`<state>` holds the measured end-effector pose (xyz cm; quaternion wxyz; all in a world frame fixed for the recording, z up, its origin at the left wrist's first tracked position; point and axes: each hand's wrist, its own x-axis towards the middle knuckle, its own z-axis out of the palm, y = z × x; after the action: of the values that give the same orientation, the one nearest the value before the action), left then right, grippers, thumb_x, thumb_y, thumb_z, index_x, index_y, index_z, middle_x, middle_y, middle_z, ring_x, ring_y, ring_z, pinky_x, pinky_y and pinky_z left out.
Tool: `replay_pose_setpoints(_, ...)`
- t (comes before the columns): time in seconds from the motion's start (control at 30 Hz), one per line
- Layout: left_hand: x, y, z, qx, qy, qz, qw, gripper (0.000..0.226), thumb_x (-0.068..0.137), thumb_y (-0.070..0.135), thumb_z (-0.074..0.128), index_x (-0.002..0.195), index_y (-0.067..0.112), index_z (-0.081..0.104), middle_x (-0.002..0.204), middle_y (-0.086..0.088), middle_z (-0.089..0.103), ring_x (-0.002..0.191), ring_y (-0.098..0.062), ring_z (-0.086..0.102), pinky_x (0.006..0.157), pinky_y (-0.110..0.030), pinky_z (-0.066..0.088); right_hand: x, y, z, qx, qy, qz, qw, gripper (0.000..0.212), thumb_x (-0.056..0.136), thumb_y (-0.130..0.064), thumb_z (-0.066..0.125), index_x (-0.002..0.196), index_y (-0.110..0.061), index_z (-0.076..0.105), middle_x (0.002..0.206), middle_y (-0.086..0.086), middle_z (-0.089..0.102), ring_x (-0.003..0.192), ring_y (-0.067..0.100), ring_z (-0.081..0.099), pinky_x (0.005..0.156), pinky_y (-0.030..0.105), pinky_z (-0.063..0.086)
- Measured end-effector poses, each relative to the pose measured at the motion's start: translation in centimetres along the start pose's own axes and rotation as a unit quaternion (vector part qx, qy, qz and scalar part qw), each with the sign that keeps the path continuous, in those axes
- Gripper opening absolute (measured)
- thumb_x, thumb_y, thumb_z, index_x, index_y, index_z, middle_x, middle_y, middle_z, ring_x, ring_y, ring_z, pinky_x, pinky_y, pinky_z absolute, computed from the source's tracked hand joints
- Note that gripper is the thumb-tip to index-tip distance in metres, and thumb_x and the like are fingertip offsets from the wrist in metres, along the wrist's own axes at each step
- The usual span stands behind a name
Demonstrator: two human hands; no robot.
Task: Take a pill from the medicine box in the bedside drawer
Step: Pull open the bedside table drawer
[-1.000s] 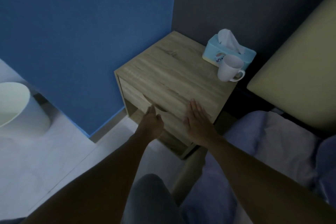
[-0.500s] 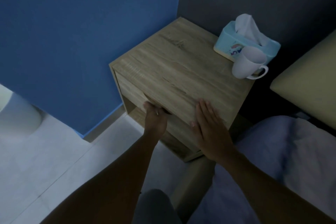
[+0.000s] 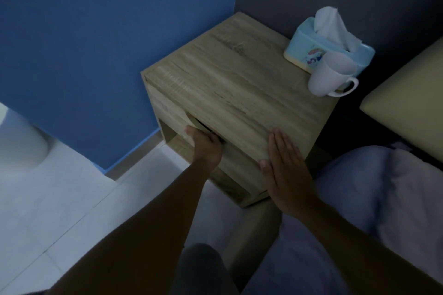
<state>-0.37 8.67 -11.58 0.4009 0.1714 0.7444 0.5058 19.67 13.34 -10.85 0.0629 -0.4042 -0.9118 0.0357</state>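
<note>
A light wooden bedside table [image 3: 239, 84] stands in the corner between a blue wall and a dark grey wall. Its drawer front [image 3: 167, 115] faces me and sits flush, with a dark cut-out slot as its handle. My left hand [image 3: 206, 148] has its fingers hooked into that slot, thumb outside on the drawer face. My right hand [image 3: 285, 170] lies flat with fingers together against the table's front right corner, holding nothing. The medicine box and pills are hidden from view.
A pale blue tissue box [image 3: 326, 52] and a white mug [image 3: 330, 76] stand at the table top's back right. A bed with blue bedding [image 3: 374, 187] and a beige headboard [image 3: 407, 93] lies to the right. A white bin [image 3: 16, 141] stands on the tiled floor at left.
My left hand has gone from hovering at the drawer front to hooking its fingers into the handle slot. My right hand stayed flat at the table's front corner. The camera moved closer.
</note>
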Motion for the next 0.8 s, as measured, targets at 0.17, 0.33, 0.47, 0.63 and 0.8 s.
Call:
replay_pose_setpoints(0.17, -1.6, -1.5, -2.1, -0.009, -0.01, -0.019, 1.0, 0.082, 0.099, 0.026, 0.042, 0.15, 0.016, -0.022, 0.159, -0.012, 0.013, 0.144, -0.03, 0.024, 0.117, -0.05, 0.028, 0.1, -0.1, -0.2, 0.009, -0.002, -0.005, 1.0, 0.065, 0.102, -0.045, 0.017, 0.158, -0.011, 0.015, 0.166, 0.006, 0.013, 0.154, 0.019, 0.01, 0.123, 0.035, 0.006)
replay_pose_setpoints(0.33, -3.6, -3.4, -5.1, 0.004, -0.018, -0.038, 0.999, 0.072, 0.101, 0.037, 0.039, 0.151, 0.022, -0.009, 0.153, -0.012, 0.026, 0.138, -0.03, 0.034, 0.112, -0.051, 0.035, 0.1, -0.2, -0.4, -0.009, -0.007, -0.011, 1.0, 0.067, 0.102, -0.046, 0.016, 0.157, -0.008, 0.019, 0.165, 0.011, 0.018, 0.153, 0.025, 0.016, 0.123, 0.038, 0.01)
replay_pose_setpoints(0.47, -5.4, -4.5, -7.6, 0.011, -0.013, -0.035, 0.999, 0.071, 0.099, 0.038, 0.043, 0.15, 0.027, -0.005, 0.15, -0.013, 0.03, 0.135, -0.033, 0.039, 0.108, -0.055, 0.039, 0.2, -0.4, -0.7, -0.02, -0.017, -0.008, 1.0, 0.071, 0.101, -0.05, 0.015, 0.156, -0.006, 0.022, 0.164, 0.014, 0.021, 0.152, 0.028, 0.018, 0.123, 0.04, 0.012)
replay_pose_setpoints(0.63, -7.8, -5.4, -10.2, -0.015, -0.028, -0.048, 0.998, 0.08, 0.099, 0.032, 0.044, 0.151, 0.025, -0.016, 0.153, -0.012, 0.028, 0.135, -0.031, 0.039, 0.108, -0.049, 0.041, 0.2, -1.9, -1.0, -0.034, -0.019, 0.023, 0.999, 0.072, 0.1, -0.046, 0.025, 0.151, 0.004, 0.03, 0.159, 0.024, 0.029, 0.148, 0.038, 0.029, 0.122, 0.049, 0.023)
replay_pose_setpoints(0.8, -9.6, -6.5, -12.0, -0.031, -0.036, -0.048, 0.998, 0.084, 0.099, 0.031, 0.044, 0.15, 0.024, -0.022, 0.156, -0.009, 0.024, 0.139, -0.029, 0.034, 0.108, -0.047, 0.036, 0.4, -3.0, -0.8, -0.028, -0.026, 0.06, 0.997, 0.068, 0.103, -0.038, 0.04, 0.153, 0.005, 0.024, 0.161, 0.023, 0.024, 0.15, 0.039, 0.022, 0.123, 0.051, 0.017)
